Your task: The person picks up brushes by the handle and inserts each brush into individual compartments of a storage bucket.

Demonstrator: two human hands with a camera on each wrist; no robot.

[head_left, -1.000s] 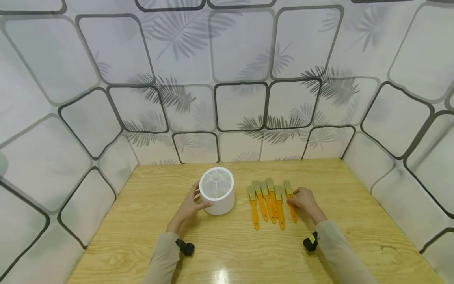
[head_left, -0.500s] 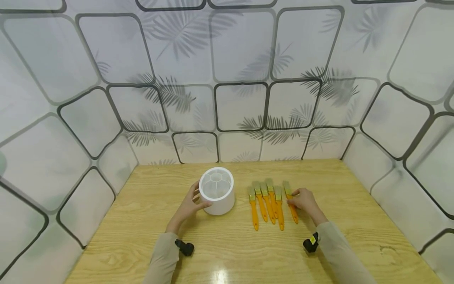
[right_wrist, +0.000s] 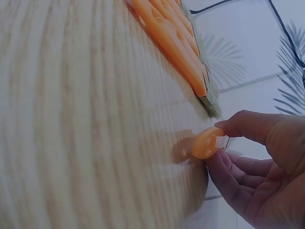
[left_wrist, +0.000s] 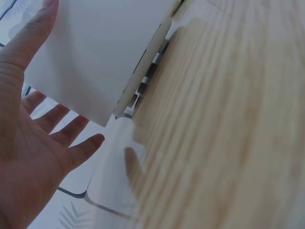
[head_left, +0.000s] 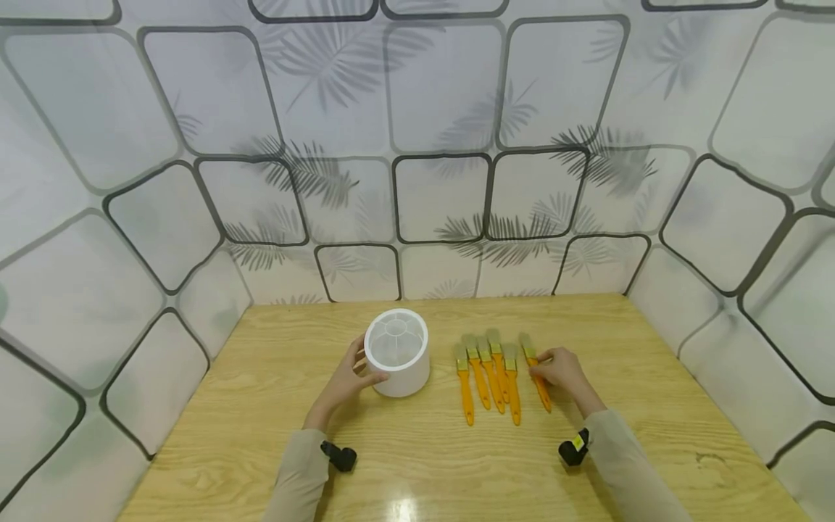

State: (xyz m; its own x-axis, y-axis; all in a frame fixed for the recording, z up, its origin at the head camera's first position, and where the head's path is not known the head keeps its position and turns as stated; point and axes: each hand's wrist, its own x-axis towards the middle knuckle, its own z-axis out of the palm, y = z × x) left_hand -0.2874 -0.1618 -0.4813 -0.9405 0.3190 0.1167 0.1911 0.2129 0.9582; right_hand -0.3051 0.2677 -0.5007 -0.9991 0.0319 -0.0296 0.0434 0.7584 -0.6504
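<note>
A white round holder (head_left: 409,378) with clear dividers inside stands upright on the table. My left hand (head_left: 342,384) holds it from the left, thumb on the near wall and fingers on the far side. In the left wrist view the holder's smooth wall (left_wrist: 107,52) fills the upper part. To its right, my right hand (head_left: 564,370) pinches the orange handle of a flat paintbrush (head_left: 543,395) between thumb and fingers. The brush lies slightly slanted, bristles away from me. In the right wrist view, its rounded handle end (right_wrist: 204,147) faces the camera.
Several more paintbrushes (head_left: 514,400) with orange handles lie side by side between the holder and my right hand, some touching. A patterned cloth wall (head_left: 443,268) rises behind the wooden table (head_left: 430,464) and along both sides.
The pinched paintbrush has turned a little, its handle end swinging to the right. My left hand and the holder stay in place.
</note>
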